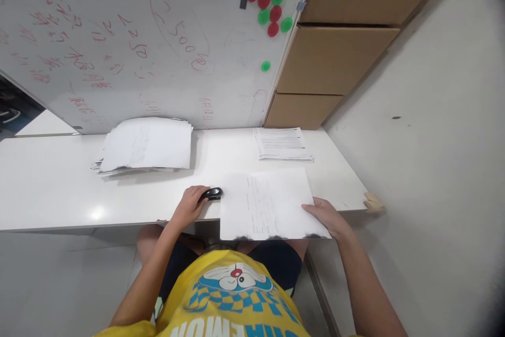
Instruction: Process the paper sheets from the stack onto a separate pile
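Observation:
My left hand (192, 203) is closed around a black stapler (213, 193) that rests on the white table near its front edge. The stapler's tip is at the left edge of a printed paper sheet (272, 203), with dark smudges along its near side. With thumb on top, my right hand (324, 215) grips the sheet's right edge. The paper overhangs the table's front edge, and whether more sheets lie beneath it cannot be made out. The fingers under the paper are hidden.
A thick paper stack (148, 145) lies at the back left, a smaller stack of printed sheets (282, 144) at the back right. Behind the table (39, 179) stands a whiteboard (130, 37) with red and green magnets. Cardboard boxes (335, 58) rise beside it, near the right wall.

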Demonstrator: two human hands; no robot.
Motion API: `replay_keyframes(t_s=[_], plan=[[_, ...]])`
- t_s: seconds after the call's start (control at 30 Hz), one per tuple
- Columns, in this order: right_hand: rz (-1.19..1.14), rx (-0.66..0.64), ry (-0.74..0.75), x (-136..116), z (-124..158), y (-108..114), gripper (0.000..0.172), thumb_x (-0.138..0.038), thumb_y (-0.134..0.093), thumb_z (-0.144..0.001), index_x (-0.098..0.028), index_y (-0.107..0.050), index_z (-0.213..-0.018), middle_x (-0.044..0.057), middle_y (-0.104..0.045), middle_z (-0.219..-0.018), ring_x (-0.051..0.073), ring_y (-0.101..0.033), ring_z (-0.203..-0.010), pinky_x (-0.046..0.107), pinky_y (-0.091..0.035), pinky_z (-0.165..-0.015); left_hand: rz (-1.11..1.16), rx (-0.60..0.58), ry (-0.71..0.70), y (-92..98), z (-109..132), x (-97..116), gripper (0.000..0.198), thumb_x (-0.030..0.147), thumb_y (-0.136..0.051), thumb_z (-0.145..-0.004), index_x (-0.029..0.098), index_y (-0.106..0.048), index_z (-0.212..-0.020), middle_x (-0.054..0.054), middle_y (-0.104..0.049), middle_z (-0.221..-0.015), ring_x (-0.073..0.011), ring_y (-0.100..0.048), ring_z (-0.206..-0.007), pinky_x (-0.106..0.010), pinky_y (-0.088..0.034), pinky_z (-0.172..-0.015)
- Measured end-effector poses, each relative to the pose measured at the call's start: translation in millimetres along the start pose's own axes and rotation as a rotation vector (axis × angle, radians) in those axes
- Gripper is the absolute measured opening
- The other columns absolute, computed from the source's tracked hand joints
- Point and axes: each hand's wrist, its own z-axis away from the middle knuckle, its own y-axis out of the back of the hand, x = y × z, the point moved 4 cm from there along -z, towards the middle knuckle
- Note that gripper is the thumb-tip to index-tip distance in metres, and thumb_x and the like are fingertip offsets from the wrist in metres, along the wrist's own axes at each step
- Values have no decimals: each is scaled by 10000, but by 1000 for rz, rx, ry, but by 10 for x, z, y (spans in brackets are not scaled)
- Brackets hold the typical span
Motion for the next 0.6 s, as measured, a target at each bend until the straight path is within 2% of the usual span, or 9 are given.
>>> replay_keyframes(t_s=[0.17, 0.4, 0.6], plan=[[4, -35, -39, -33, 102, 67, 317, -335, -774, -596, -150, -721, -848, 94, -767, -855, 270, -704, -741, 351, -555, -646, -27, 37, 8, -6, -11, -19, 291, 279, -425, -964, 203, -538, -1221, -98, -624, -1137, -233, -557, -1068, -412, -458, -934], [-58, -95, -55, -20, 73, -79, 346, -337, -793, -573, -143, -718, -850, 93, -768, -841, 250, -701, -700, 330, -544, -613, -70, 34, -41, -37, -49, -43, 323, 260, -427, -963, 213, -550, -1258, -99, -635, -1127, -235, -568, -1036, -417, -465, -908], [-62, -103, -57, -16, 85, -120, 353, -341, -795, -578, -142, -721, -860, 103, -767, -867, 264, -707, -734, 340, -550, -641, -69, -36, -128, 4, -98, -42, 405, 212, -385, -976, 255, -482, -1367, -95, -616, -1227, -235, -558, -1062, -438, -467, -912]])
